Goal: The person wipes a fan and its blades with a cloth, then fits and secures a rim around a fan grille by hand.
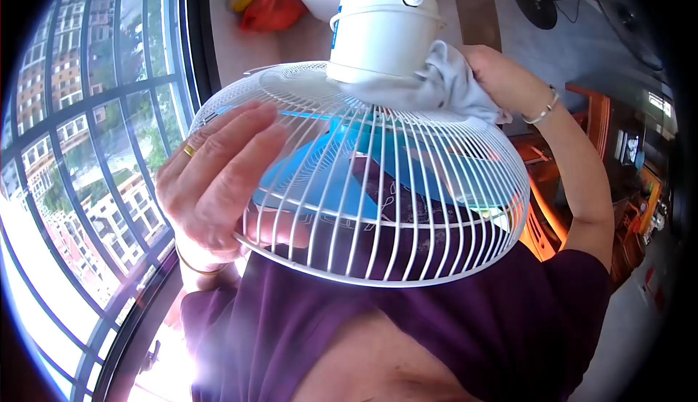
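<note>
A fan with a white wire cage (378, 277) and a white motor housing (385, 35) fills the middle of the view. Blue blades (313, 173) show through the wires. On the left side, my left hand (225, 177), with a ring on one finger, grips the cage, its fingers over the wires and the thumb below. My right hand (505, 78) is closed on a light grey cloth (452, 82), which lies against the back of the cage beside the motor housing. The fingertips of my right hand are hidden.
A barred window (94, 126) stands at the left. Red and yellow bags (273, 9) are at the upper left. Wooden furniture (592, 122) stands at the right, with a dark round object on a stand (534, 1) at the upper right.
</note>
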`<state>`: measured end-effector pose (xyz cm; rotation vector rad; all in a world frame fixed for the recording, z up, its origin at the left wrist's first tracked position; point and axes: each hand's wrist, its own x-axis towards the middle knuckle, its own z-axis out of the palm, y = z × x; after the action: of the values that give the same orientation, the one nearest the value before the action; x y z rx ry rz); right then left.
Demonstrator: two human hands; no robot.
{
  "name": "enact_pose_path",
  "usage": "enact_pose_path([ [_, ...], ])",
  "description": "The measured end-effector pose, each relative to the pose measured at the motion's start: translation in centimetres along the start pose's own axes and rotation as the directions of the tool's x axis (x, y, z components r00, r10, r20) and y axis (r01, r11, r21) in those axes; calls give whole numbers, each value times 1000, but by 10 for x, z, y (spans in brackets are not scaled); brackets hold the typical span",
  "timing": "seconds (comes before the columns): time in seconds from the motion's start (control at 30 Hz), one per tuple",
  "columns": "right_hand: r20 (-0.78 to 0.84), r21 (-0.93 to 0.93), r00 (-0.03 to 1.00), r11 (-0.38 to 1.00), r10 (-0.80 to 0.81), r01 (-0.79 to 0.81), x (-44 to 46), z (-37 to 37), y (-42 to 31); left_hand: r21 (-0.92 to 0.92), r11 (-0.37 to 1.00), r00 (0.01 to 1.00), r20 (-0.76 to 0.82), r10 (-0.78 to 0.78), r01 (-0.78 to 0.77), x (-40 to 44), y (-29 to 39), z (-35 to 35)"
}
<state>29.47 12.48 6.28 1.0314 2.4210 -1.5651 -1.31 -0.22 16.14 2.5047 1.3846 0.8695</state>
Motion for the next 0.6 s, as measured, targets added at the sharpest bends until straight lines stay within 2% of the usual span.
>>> enact_pose_path([
  [0.03,2,4,1000,1000,-1,1,5,2,11,0,1000,1000,7,4,-4,0,-1,-1],
  [0.1,-1,-265,953,918,304,-293,13,6,32,10,1000,1000,-5,24,-24,1,-2,2],
  [0.13,-2,-267,954,919,300,-289,14,8,41,15,1000,1000,-6,24,-24,2,-1,1],
  [0.2,-34,-150,968,956,249,-251,13,-2,58,13,1000,1000,22,15,-15,6,-1,0],
  [0.27,-319,-10,934,984,163,-175,-16,-20,64,15,1000,1000,5,-19,18,6,-3,1],
  [0.3,-186,-238,952,951,-242,195,-18,-41,54,10,1000,1000,5,-20,20,5,-5,0],
  [0.37,-238,-98,948,977,-210,191,-31,-60,22,7,1000,1000,4,-24,24,6,-7,0],
  [0.43,-251,-31,935,968,-249,249,-25,-71,-8,11,1000,1000,16,-25,25,6,-5,-2],
  [0.6,-219,67,891,905,-398,420,55,-72,-41,13,1000,1000,28,-6,6,10,-3,1],
])
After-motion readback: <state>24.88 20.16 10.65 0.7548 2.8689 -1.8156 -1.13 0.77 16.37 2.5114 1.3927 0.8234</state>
